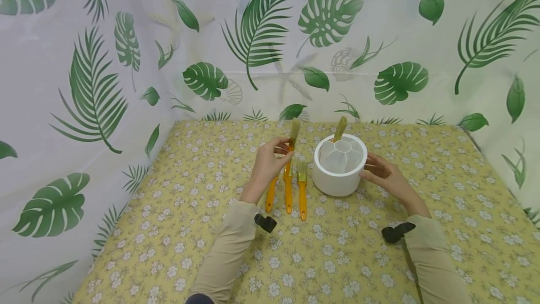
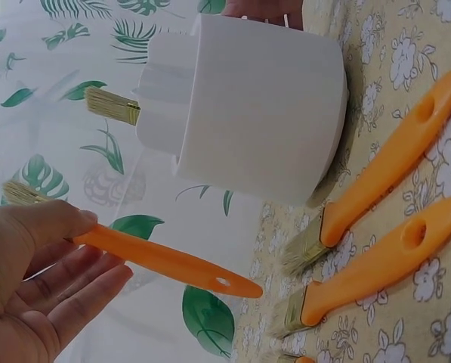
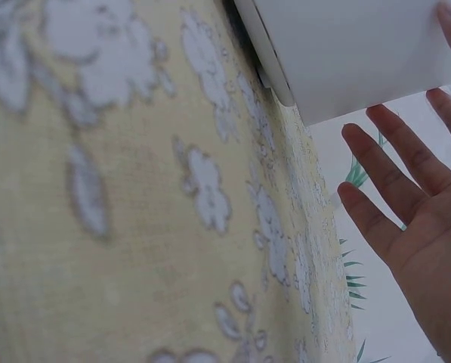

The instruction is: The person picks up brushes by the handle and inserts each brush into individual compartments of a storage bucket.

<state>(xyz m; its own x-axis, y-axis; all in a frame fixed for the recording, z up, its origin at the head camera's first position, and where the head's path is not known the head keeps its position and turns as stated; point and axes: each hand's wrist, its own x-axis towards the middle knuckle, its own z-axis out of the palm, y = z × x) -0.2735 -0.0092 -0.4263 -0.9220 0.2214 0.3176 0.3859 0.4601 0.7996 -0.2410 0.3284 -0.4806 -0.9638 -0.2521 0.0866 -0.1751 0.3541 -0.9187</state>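
My left hand (image 1: 268, 159) pinches a paintbrush (image 2: 168, 259) near its metal band, thumb against fingers. Its pale bristles point up and its orange handle slants down over the table. To the right of it stands a round white organizer (image 1: 336, 185) with inner dividers. Another paintbrush (image 1: 340, 127) stands in a rear compartment, bristles up, its handle hidden inside. Beside the organizer's right wall is my right hand (image 1: 387, 175), fingers extended and spread, with fingertips right at the white side in the right wrist view.
Three more orange-handled paintbrushes, including the rightmost paintbrush (image 1: 302, 196), lie left of the organizer with handles toward me. A yellow floral cloth (image 1: 295, 257) covers the table. Behind it hangs a white leaf-print curtain (image 1: 270, 93).
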